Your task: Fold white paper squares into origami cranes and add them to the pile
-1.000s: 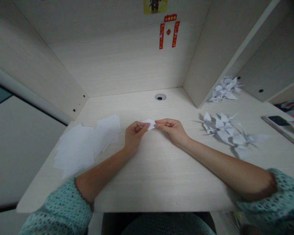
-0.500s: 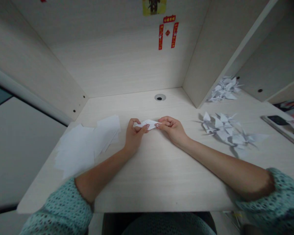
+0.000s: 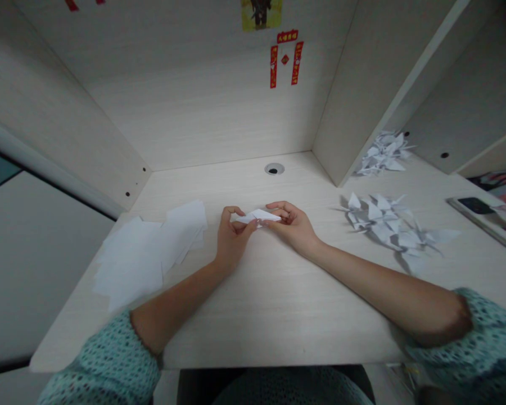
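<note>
A small folded white paper piece [image 3: 259, 216] hovers just above the middle of the pale wooden desk [image 3: 253, 298]. My left hand [image 3: 233, 236] pinches its left end, fingers curled closed. My right hand [image 3: 293, 224] grips the right end between thumb and fingertips. The two hands nearly touch around the paper. Both forearms rest on the desk, with teal knitted sleeves pushed up near the front edge.
Loose white paper sheets [image 3: 152, 247] lie spread at the left. Several folded paper cranes [image 3: 388, 222] sit to the right, and another heap of cranes [image 3: 382, 154] lies further back. A phone on a flat tray [image 3: 478, 207] is at the far right. A cable hole [image 3: 274, 169] sits near the back wall.
The folded paper has been turned and drawn out longer between my hands, its point now toward the right. Both hands stayed in the same spot, fingers shifting slightly.
</note>
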Available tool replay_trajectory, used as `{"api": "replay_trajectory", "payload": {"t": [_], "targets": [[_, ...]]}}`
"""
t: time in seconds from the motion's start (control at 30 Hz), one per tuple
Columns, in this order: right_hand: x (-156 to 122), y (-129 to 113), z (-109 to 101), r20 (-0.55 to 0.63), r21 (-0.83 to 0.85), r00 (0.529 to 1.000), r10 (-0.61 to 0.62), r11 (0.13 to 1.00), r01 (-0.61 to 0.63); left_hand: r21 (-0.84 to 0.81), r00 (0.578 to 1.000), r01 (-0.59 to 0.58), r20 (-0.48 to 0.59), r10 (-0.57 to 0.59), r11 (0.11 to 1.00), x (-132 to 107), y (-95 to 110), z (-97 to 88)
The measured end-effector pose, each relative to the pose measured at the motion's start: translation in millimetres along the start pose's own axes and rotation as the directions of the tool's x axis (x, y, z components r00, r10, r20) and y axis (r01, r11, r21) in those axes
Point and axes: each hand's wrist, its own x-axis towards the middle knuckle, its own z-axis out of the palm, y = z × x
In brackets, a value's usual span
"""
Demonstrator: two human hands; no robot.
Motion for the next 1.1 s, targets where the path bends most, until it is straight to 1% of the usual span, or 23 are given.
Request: {"api": "replay_trajectory", "payload": {"t": [0.2,0.33,0.47,0.57,0.67,0.73,0.87,0.97,1.1], "targets": [[1,-2,-2,-0.02,0.012,1.0,0.024,1.0,-0.024,-0.056,0.998,0.053,-0.023,-0.054,0.997,5,1,-0.6],[2,-2,-4,-0.019,0.003,0.999,0.043,0.999,-0.043,-0.097,0.997,0.063,-0.033,-0.066,0.993,9,-1,-2.2],[4,-1,-7,0.013,0.032,0.998,0.066,0.997,-0.067,-0.146,0.996,0.071,-0.035,-0.077,0.987,10,-4,-3.0],[4,-1,-9,0.058,0.047,0.996,0.072,0.996,-0.075,-0.159,0.996,0.07,-0.047,-0.078,0.985,11,-5,-3.8],[3,-4,-11,0.103,0.064,0.994,0.039,0.997,-0.046,-0.136,0.996,0.063,-0.06,-0.072,0.989,11,-5,-4.7],[2,-6,-11,0.11,0.064,0.994,0.017,0.998,-0.025,-0.105,0.996,0.059,-0.063,-0.066,0.993,10,-4,-5.0],[2,-9,-6,0.035,-0.03,0.999,0.042,0.999,-0.041,-0.019,0.999,0.032,-0.041,-0.033,0.999,6,-1,-4.4],[3,-9,-2,-0.008,-0.048,0.997,0.082,0.995,-0.082,0.023,1.0,0.016,-0.014,-0.015,1.0,4,0,-4.0],[4,-8,0,-0.045,-0.07,0.995,0.094,0.993,-0.097,-0.07,1.0,0.016,0.025,-0.014,0.997,5,2,-3.7]]}}
